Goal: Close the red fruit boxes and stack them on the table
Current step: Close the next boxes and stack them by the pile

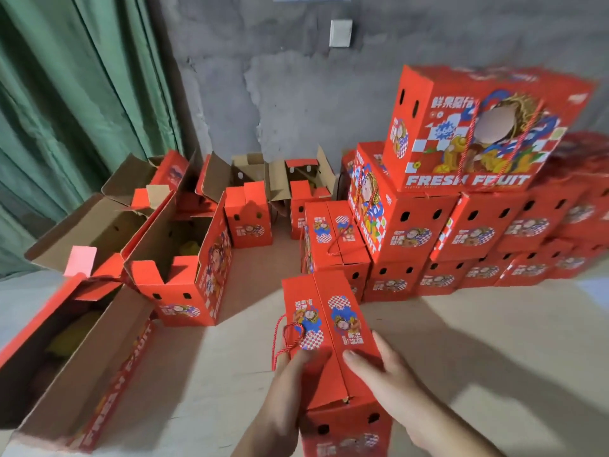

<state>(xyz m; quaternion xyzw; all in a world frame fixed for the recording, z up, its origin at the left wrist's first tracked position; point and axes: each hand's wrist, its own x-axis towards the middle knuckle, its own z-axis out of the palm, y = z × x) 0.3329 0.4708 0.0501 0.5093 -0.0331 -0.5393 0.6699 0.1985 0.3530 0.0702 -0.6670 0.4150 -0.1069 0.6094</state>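
Note:
A closed red fruit box with a red rope handle stands in front of me on the pale table. My left hand presses on the near part of its left lid flap, fingers flat. My right hand lies flat on the right lid flap. A stack of closed red boxes rises at the right against the wall, topped by one "FRESH FRUIT" box. Several open red boxes stand at the left, flaps up, with yellow fruit inside.
A large open box lies at the near left edge. Two closed boxes stand between my box and the stack. Green curtain hangs at the left; a grey concrete wall is behind. Bare tabletop shows at the right front.

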